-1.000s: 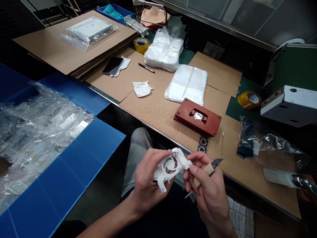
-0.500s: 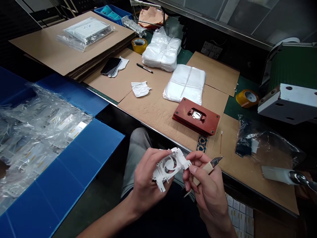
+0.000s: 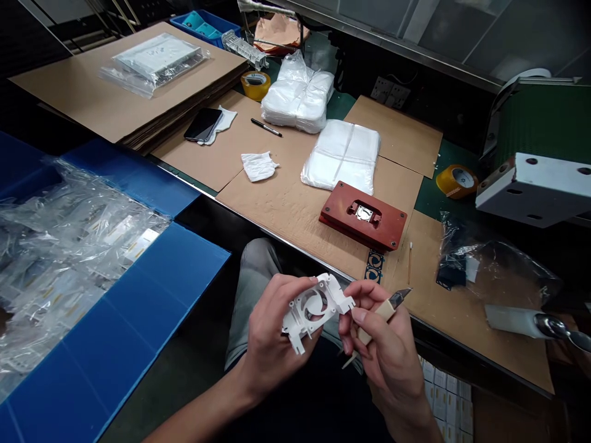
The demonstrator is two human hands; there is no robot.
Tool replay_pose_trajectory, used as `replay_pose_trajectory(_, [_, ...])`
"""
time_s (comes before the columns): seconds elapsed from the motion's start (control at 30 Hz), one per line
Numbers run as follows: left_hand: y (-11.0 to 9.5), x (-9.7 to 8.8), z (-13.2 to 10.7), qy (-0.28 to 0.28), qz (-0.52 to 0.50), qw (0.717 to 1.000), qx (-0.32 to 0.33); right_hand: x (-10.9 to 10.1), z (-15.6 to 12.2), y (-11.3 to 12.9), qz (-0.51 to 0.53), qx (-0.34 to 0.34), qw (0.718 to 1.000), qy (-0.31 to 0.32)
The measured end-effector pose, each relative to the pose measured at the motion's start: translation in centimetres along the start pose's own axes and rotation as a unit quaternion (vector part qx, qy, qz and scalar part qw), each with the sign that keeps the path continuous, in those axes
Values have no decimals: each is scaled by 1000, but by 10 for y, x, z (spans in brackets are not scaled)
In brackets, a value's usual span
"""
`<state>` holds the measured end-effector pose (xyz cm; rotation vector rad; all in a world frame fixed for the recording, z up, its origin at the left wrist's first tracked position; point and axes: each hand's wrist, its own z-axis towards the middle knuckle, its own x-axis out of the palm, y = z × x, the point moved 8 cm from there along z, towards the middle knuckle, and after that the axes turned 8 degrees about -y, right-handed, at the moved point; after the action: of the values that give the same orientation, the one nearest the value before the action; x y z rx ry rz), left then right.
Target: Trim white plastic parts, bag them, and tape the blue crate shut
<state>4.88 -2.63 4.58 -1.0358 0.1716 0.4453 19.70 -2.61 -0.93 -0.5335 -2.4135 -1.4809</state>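
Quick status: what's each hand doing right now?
Left hand: closed, holding a white plastic frame.
Right hand: closed, holding a craft knife.

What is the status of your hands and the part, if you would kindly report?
Left hand gripping white plastic frame. Right hand holding knife, blade pointing away from frame. Red fixture beyond, not in the way.
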Motion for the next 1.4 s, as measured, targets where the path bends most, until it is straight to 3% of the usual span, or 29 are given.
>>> replay_pose_trajectory(0.8, [-2, 1, 0, -2, 2, 1000, -7, -4, 4, -2, 12, 23, 999, -19])
replay_pose_trajectory(0.97, [12, 0, 0, 0, -57, 992, -116, 2, -1, 6, -4, 4, 1000, 23])
replay_pose_trajectory(1.13, [31, 7, -7, 32, -157, 948, -274, 2, -6, 11, -22, 3, 999, 36])
replay_pose_trajectory(1.4, [34, 9, -10, 42, -184, 927, -324, 1, -9, 10, -17, 9, 999, 33])
